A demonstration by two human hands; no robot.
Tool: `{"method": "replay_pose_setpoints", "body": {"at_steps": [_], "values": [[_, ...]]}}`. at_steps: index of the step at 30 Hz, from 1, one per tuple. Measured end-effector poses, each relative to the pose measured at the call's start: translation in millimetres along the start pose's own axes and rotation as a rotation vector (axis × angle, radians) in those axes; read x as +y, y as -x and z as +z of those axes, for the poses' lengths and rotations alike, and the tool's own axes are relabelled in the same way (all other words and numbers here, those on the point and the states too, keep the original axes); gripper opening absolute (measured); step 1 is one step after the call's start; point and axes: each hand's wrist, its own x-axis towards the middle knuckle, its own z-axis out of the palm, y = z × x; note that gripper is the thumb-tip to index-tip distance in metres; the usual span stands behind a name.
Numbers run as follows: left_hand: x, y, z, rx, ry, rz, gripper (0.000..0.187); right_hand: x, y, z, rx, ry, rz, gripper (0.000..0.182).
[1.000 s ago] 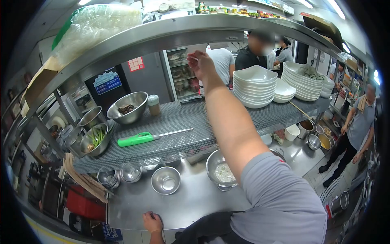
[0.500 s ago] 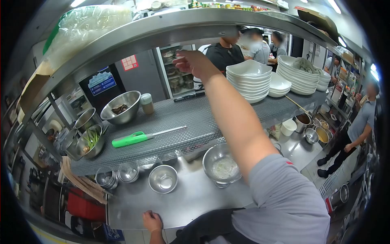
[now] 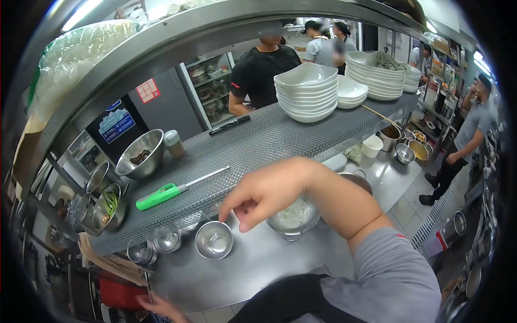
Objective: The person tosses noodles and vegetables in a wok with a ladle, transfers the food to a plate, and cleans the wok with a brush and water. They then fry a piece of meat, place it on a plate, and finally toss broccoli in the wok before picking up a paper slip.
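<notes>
Steel bowl (image 3: 214, 240) sits near the counter's front edge (image 3: 237, 293), right hand (image 3: 264, 194) just above, grip loosely open, empty.

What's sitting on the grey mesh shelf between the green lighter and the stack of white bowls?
In the head view, only a black pen-like tool near the far edge; otherwise the mesh shelf between the green lighter and white bowls is bare.

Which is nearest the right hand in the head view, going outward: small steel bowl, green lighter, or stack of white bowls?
From the right hand:
1. Small steel bowl, just below the fingertips on the counter.
2. Green lighter, left on the mesh shelf.
3. Stack of white bowls, far back on the shelf.
</notes>
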Motion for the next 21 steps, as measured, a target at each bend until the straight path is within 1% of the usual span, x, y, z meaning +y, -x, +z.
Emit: {"method": "replay_pose_setpoints", "body": {"at_steps": [1,2,3,4,6,7,9,10,12,13,15,16,18,19,20,21], "values": [[-9,-43,0,0.021,-0.164,0.157,0.066,1,-2,9,-0.003,0.01,-0.006,0.043],[22,-73,4,0.044,-0.191,0.081,0.072,4,-6,17,0.011,0.012,-0.002,0.043],[15,-103,15,0.052,-0.095,0.147,0.08,7,-14,25,0.006,0.006,-0.044,0.044],[21,-125,23,-0.037,-0.051,-0.014,0.076,6,-21,31,0.003,0.002,-0.084,0.044],[6,-159,48,-0.234,0.176,-0.028,0.068,-6,-34,42,-0.005,0.033,-0.048,0.045],[-14,-175,61,-0.241,0.184,-0.021,0.068,-7,-44,49,-0.023,0.041,-0.084,0.045],[-59,-196,80,-0.454,0.194,-0.055,0.061,-7,-65,66,-0.02,0.067,-0.161,0.044],[-58,-201,80,-0.461,0.198,-0.05,0.061,-11,-76,72,-0.011,0.066,-0.157,0.044],[-40,-208,74,-0.305,0.173,-0.028,0.054,-23,-103,83,-0.089,0.025,-0.175,0.044],[-43,-215,71,-0.31,0.17,-0.032,0.054,-31,-118,89,-0.091,0.02,-0.171,0.044],[-55,-225,62,-0.384,0.257,-0.089,0.053,-47,-151,101,-0.204,-0.089,-0.112,0.043],[-55,-228,56,-0.384,0.251,-0.099,0.053,-50,-170,109,-0.213,-0.094,-0.109,0.043],[-44,-226,47,-0.278,0.209,-0.071,0.056,-53,-209,129,-0.24,-0.034,-0.135,0.044],[-42,-228,46,-0.269,0.316,-0.009,0.057,-54,-228,139,-0.262,-0.028,-0.148,0.043],[-52,-237,49,-0.352,0.293,0.15,0.057,-55,-247,147,-0.275,-0.038,-0.147,0.043],[-64,-236,52,-0.533,0.373,-0.074,0.057,-56,-265,156,-0.282,-0.092,-0.143,0.043]]}}
